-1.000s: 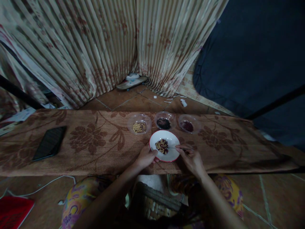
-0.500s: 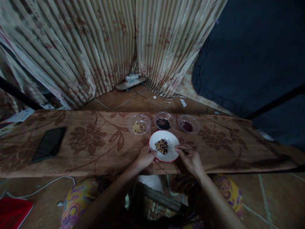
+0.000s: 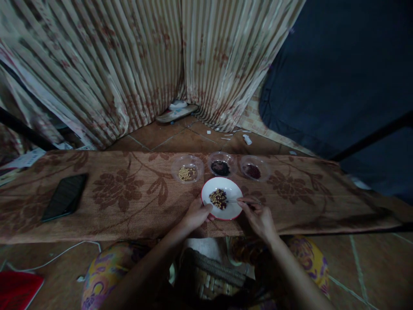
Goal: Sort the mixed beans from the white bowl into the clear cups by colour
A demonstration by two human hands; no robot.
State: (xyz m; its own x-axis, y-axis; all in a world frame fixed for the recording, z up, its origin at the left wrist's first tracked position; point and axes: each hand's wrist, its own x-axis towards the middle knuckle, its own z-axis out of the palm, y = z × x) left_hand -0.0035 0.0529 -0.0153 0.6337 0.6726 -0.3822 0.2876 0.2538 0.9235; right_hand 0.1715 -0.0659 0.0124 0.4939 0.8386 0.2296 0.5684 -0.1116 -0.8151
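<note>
My left hand (image 3: 197,212) grips the near left rim of a white plate with a red edge (image 3: 232,210), thumb on top and fingers beneath. A heap of mixed yellow and dark beans (image 3: 218,199) lies left of the plate's middle. My right hand (image 3: 258,215) is closed around a thin metal utensil (image 3: 232,201) at the plate's right side. Its tip meets the heap, so I cannot tell its kind. Behind the plate stand three clear bowls: one with yellow beans (image 3: 186,173), one with black grains or beans (image 3: 220,167), one with dark red beans (image 3: 253,171).
A patterned brown cloth (image 3: 155,215) covers the narrow table. A dark phone (image 3: 65,197) lies at its left. Beyond the far edge are a skateboard (image 3: 177,113), small white litter (image 3: 247,139) and striped curtains (image 3: 138,64). A white cable (image 3: 61,252) runs on the floor.
The beans in the heap have shifted slightly, with the utensil's tip still at them. Both hands keep their holds, and the whole view has moved very little.
</note>
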